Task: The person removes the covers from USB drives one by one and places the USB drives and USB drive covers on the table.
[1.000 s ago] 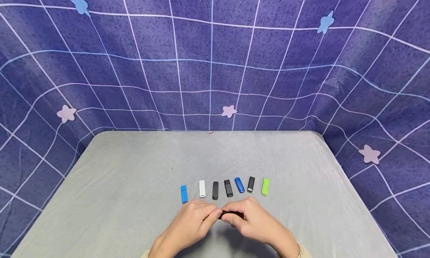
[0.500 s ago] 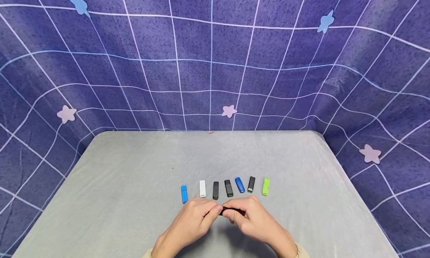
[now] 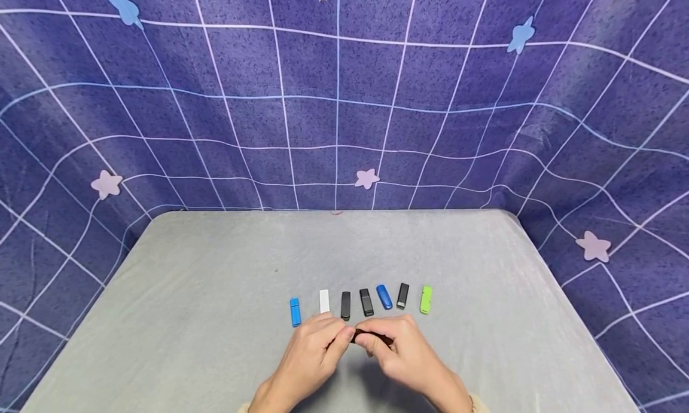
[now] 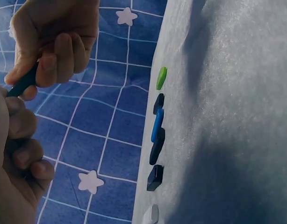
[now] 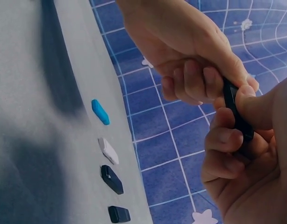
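Both hands meet over the front of the grey table, holding one black USB flash drive (image 5: 236,109) between them. My left hand (image 3: 309,356) pinches one end with thumb and curled fingers. At the other end my right hand (image 3: 411,356) grips it, thumb along its side. In the left wrist view, only a short dark stretch of it shows; fingers cover the rest. Just beyond the hands lies a row of flash drives: light blue (image 3: 295,312), white (image 3: 324,301), black (image 3: 345,305), another black (image 3: 366,302), dark blue (image 3: 384,296), black with a grey end (image 3: 402,296) and green (image 3: 426,299).
The row lies on a grey cloth-covered table (image 3: 215,269). A purple-blue curtain (image 3: 312,120) with a grid and star pattern hangs behind the table and along both sides. Shadows of the arms fall on the cloth under the hands.
The left hand has shifted slightly right and forward, so that it now overlaps the near end of the white flash drive. Both hands keep their hold on the black one; the row is unmoved.
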Available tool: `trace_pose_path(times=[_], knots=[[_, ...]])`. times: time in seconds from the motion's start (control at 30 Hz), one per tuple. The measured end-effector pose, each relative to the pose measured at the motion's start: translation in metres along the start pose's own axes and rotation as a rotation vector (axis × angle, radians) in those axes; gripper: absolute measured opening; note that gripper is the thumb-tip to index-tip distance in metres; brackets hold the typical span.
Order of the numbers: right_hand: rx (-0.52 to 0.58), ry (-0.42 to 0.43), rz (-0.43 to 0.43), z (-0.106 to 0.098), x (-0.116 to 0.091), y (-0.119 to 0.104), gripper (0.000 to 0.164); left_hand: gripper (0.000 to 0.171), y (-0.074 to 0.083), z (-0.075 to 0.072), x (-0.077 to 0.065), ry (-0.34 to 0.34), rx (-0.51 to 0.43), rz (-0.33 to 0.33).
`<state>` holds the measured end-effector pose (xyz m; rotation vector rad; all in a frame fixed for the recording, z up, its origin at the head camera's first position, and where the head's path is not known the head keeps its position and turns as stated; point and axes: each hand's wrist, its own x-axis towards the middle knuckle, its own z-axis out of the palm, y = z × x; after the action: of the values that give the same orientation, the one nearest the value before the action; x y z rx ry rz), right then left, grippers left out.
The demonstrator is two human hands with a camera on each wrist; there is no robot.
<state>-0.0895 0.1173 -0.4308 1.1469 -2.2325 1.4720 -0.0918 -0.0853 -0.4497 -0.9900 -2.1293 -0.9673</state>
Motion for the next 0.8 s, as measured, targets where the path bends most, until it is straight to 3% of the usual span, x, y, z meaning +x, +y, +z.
trace_pose_path(times=[0.27, 0.57, 0.8], knots=[[0.034, -0.056, 0.095, -0.0015, -0.0022, -0.0007, 0.017, 0.036, -0.0024, -0.0025, -0.0039, -0.070, -0.040, -0.017], [0.046, -0.106, 0.082, -0.0060, 0.0003, -0.0009, 0.016, 0.035, -0.0034, -0.0060, -0.0044, -0.128, -0.077, -0.060], [0.047, -0.168, 0.224, -0.0091, 0.0006, 0.0015, 0.011, 0.035, -0.0027, -0.0084, -0.0038, -0.285, -0.120, -0.188]])
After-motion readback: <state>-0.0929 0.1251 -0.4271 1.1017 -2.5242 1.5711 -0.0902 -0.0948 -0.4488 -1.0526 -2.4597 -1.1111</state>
